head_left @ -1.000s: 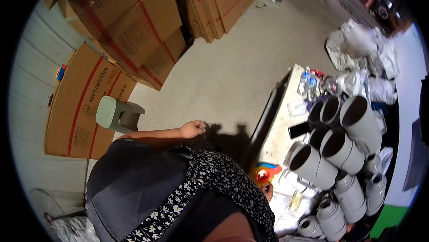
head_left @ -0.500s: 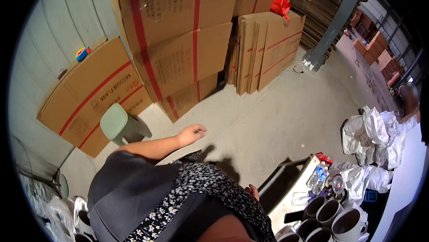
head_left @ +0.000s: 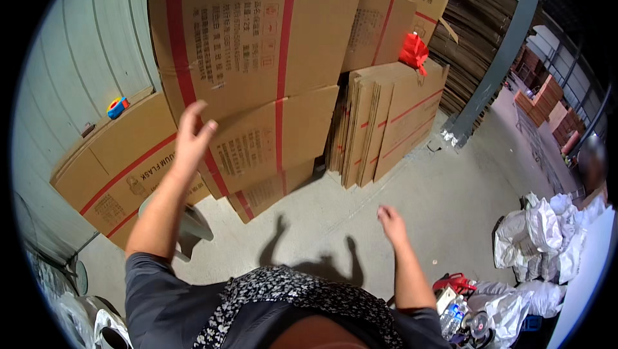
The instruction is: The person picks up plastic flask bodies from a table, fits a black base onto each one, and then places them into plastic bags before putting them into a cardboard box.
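My left hand (head_left: 192, 135) is raised in front of a tall stack of brown cardboard cartons (head_left: 315, 33) with red stripes. Its thumb and fingers are spread, and nothing is in them. Whether it touches the cardboard, I cannot tell. My right hand (head_left: 392, 225) reaches forward over the grey floor, its fingers loosely bent and holding nothing. Nearest to it are flattened cardboard sheets (head_left: 407, 120) standing on edge, with a red bag (head_left: 414, 51) on top.
At the left, a pale green stool (head_left: 193, 223) stands by leaning cardboard (head_left: 96, 178) topped by a blue, red and yellow tape roll or dispenser (head_left: 116, 107). A grey steel post (head_left: 496, 53) rises at the right. White sacks (head_left: 537, 230) and plastic bottles (head_left: 452, 317) crowd the lower right.
My left hand has risen and opened toward the cartons. My right hand has swung forward from beside my body. I have turned away from the bench with the cups, toward the stack.
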Tool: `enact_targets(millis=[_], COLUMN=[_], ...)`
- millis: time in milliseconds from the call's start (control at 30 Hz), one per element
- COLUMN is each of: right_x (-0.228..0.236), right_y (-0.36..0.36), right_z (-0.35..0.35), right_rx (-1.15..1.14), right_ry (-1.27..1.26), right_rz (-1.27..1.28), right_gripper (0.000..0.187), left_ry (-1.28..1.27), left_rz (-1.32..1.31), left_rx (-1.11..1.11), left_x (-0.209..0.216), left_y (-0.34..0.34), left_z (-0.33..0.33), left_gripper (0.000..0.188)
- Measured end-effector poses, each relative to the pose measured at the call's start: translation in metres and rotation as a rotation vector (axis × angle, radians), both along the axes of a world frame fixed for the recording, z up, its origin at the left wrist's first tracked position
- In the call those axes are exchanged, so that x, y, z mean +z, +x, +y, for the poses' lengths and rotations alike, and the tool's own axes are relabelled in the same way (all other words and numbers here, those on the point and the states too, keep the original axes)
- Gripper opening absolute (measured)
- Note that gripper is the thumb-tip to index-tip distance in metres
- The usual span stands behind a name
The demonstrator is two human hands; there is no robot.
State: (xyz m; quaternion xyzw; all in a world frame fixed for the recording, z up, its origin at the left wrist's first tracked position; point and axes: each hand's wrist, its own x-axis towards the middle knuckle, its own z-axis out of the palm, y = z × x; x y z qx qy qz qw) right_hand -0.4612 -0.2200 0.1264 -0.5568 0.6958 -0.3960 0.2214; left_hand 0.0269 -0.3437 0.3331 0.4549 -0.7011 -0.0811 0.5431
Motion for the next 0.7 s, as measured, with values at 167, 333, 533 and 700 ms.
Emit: enact_targets(millis=[167, 333, 533, 700], right_x=[0.186, 0.288, 0.375, 0.446], right_y=[0.043, 0.063, 0.086, 0.068], right_z=[-0.195, -0.361, -0.489, -0.580], right_rx=[0.231, 0.272, 0.044, -0.084], right_ry=[-0.453, -0.728, -0.879, -0.903], right_rz=[0.051, -0.039, -0.026, -0.022], right_gripper=[0.031, 0.032, 0.041, 0.050], left_ry=[-0.216, -0.597, -0.692, -0.701], left_rz=[0.247, 0.096, -0.134, -0.400], left_rx=[0.144, 0.346, 0.389, 0.435], left_x=[0.139, 0.225, 0.266, 0.261], left_y=[0.057, 0.101, 0.150, 0.194], left_z=[-0.045, -0.114, -0.162, -0.191], left_gripper=[0.070, 0.076, 0.051, 0.047])
